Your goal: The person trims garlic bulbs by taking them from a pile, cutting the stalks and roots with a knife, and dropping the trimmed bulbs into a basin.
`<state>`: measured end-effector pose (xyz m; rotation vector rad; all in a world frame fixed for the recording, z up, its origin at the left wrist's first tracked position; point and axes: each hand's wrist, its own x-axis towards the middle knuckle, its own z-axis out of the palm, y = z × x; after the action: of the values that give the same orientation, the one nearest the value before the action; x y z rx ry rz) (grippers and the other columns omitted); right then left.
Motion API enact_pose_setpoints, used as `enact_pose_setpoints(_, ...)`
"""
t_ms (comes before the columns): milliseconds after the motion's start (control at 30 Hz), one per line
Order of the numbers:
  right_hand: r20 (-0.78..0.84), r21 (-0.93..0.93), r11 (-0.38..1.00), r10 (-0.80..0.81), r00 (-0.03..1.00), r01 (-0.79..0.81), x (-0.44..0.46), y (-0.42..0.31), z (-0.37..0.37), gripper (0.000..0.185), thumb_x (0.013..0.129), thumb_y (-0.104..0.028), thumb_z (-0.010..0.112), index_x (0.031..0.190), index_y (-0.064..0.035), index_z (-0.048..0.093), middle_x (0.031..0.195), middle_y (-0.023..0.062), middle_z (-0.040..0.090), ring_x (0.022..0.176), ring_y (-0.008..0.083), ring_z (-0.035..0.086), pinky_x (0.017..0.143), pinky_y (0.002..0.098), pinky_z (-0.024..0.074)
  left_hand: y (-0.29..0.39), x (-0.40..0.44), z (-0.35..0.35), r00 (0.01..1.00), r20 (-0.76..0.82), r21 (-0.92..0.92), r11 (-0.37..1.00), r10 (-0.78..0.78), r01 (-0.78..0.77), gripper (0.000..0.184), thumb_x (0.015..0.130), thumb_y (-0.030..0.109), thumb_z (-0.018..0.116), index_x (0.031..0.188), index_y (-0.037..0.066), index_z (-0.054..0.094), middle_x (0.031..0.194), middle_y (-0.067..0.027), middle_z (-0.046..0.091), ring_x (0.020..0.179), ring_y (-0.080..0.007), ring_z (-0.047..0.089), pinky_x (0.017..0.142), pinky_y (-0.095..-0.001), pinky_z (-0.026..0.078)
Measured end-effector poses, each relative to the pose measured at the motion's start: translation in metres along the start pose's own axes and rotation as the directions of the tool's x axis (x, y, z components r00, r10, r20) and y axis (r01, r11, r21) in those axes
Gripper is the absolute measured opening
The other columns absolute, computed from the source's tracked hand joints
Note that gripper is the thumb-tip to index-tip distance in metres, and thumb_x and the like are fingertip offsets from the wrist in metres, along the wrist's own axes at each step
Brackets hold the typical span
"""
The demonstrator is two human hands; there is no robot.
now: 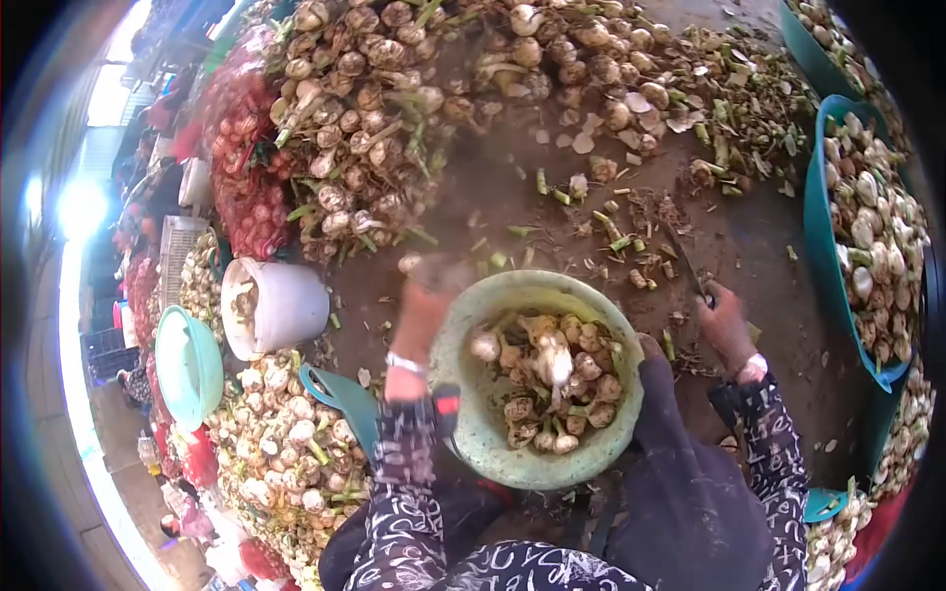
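Observation:
My right hand (pixel 727 325) is closed round the handle of a knife (pixel 682 254), its thin, dark blade slanting up and left over the brown work surface. Past the left rim of a pale green bowl (pixel 461 307), my left hand (pixel 432 286) is smeared by motion, and its fingers cannot be made out. A small pale garlic bulb (pixel 409 263) shows at the edge of that blur. Inside the bowl lie several trimmed garlic bulbs (pixel 519 407); one whiter bulb (pixel 554 365) on top looks blurred. The bowl sits close against my body, between my forearms.
A large heap of untrimmed garlic (pixel 365 118) covers the far side. Cut stems and roots (pixel 616 231) are scattered ahead of the bowl. To the right stands a teal tub (pixel 820 227) full of garlic. On the left are a white bucket (pixel 296 307), a green basin (pixel 192 366) and red net sacks (pixel 241 167).

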<state>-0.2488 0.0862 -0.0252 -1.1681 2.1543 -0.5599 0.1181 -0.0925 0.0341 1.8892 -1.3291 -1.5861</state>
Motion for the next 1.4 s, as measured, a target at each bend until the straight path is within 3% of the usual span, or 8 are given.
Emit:
enact_pose_setpoints(233, 0.234, 0.011, 0.993, 0.114, 0.966, -0.12, 0.007, -0.022, 0.037, 0.038, 0.074, -0.023, 0.057, 0.106, -0.0012, 0.061, 0.097, 0.0231, 0.063, 0.093, 0.038, 0.06, 0.081, 0.0423, 0.0466, -0.144, 0.174, -0.094, 0.922, -0.385, 0.445, 0.868, -0.035, 0.218, 0.049, 0.07, 0.032, 0.074, 0.107, 0.005, 0.058, 0.105, -0.0138, 0.063, 0.091, -0.0264, 0.06, 0.074, -0.0364, 0.05)
enact_pose_setpoints(700, 0.126, 0.031, 0.857, -0.514, 0.849, 0.514, -0.016, -0.154, 0.018, 0.025, 0.069, -0.024, 0.069, 0.084, -0.0092, 0.056, 0.074, 0.0133, 0.062, 0.071, 0.0344, 0.061, 0.065, 0.0438, 0.0469, 0.018, -0.012, 0.067, 0.414, 0.396, 0.317, 0.301, 0.82, -0.899, 0.047, 0.073, 0.015, 0.077, 0.112, 0.003, 0.052, 0.101, -0.0074, 0.06, 0.088, -0.0143, 0.058, 0.078, -0.0295, 0.05)
enact_pose_setpoints(767, 0.108, 0.02, 0.851, -0.523, 0.845, 0.524, -0.019, -0.145, 0.015, 0.026, 0.069, -0.025, 0.069, 0.084, -0.0091, 0.056, 0.075, 0.0129, 0.061, 0.071, 0.0342, 0.061, 0.065, 0.0437, 0.0468, 0.019, -0.029, 0.08, 0.615, 0.288, 0.083, 0.621, 0.734, -0.779, 0.045, 0.077, 0.019, 0.074, 0.112, 0.007, 0.05, 0.098, -0.0064, 0.059, 0.089, -0.0165, 0.06, 0.075, -0.0284, 0.051)
enact_pose_setpoints(833, 0.093, 0.008, 0.843, -0.536, 0.839, 0.537, -0.018, -0.133, 0.014, 0.027, 0.068, -0.025, 0.07, 0.084, -0.009, 0.055, 0.076, 0.0126, 0.061, 0.072, 0.0341, 0.061, 0.065, 0.0436, 0.0467, 0.009, -0.035, 0.084, 0.374, 0.468, 0.518, 0.094, 0.801, -0.85, 0.047, 0.077, 0.019, 0.074, 0.114, 0.005, 0.049, 0.099, -0.0065, 0.06, 0.087, -0.0167, 0.06, 0.074, -0.0277, 0.05)
enact_pose_setpoints(900, 0.002, -0.018, 0.801, -0.599, 0.801, 0.599, -0.017, -0.118, 0.016, 0.026, 0.07, -0.023, 0.066, 0.086, -0.0067, 0.056, 0.076, 0.0132, 0.062, 0.07, 0.0324, 0.063, 0.063, 0.0435, 0.0488, -0.006, -0.047, 0.098, 0.754, 0.286, -0.114, 0.802, 0.592, -0.586, 0.041, 0.078, 0.018, 0.073, 0.11, 0.004, 0.052, 0.1, -0.005, 0.061, 0.084, -0.0146, 0.06, 0.072, -0.0268, 0.05)
enact_pose_setpoints(1100, 0.099, -0.205, 0.927, -0.299, 0.949, 0.314, 0.001, -0.076, 0.032, 0.024, 0.07, -0.023, 0.067, 0.087, -0.0079, 0.058, 0.073, 0.0133, 0.061, 0.074, 0.0315, 0.062, 0.062, 0.0417, 0.0479, 0.004, -0.095, 0.129, 0.944, 0.18, -0.567, 0.813, 0.277, -0.131, 0.025, 0.072, 0.011, 0.069, 0.095, 0.002, 0.061, 0.093, -0.0055, 0.061, 0.077, -0.0141, 0.061, 0.065, -0.026, 0.048)
enact_pose_setpoints(1167, 0.11, -0.017, 0.981, 0.191, 0.975, -0.191, 0.04, -0.021, 0.008, 0.024, 0.074, -0.023, 0.061, 0.087, -0.0035, 0.062, 0.081, 0.0206, 0.064, 0.078, 0.0368, 0.063, 0.068, 0.0423, 0.0514, 0.034, -0.113, 0.121, 0.694, 0.275, -0.358, 0.741, 0.665, -0.568, 0.042, 0.067, 0.015, 0.074, 0.103, 0.003, 0.058, 0.093, -0.0051, 0.061, 0.082, -0.0148, 0.059, 0.07, -0.0262, 0.047)
enact_pose_setpoints(1400, 0.017, 0.044, 0.997, 0.058, 0.998, -0.059, 0.001, -0.006, -0.009, 0.026, 0.075, -0.021, 0.058, 0.094, -0.0047, 0.064, 0.089, 0.023, 0.064, 0.088, 0.0382, 0.061, 0.077, 0.0436, 0.0495, 0.037, -0.066, 0.113, 0.568, 0.109, 0.408, 0.484, 0.816, -0.774, 0.048, 0.067, 0.024, 0.08, 0.102, 0.004, 0.055, 0.093, -0.0054, 0.059, 0.085, -0.0162, 0.059, 0.074, -0.0296, 0.049)
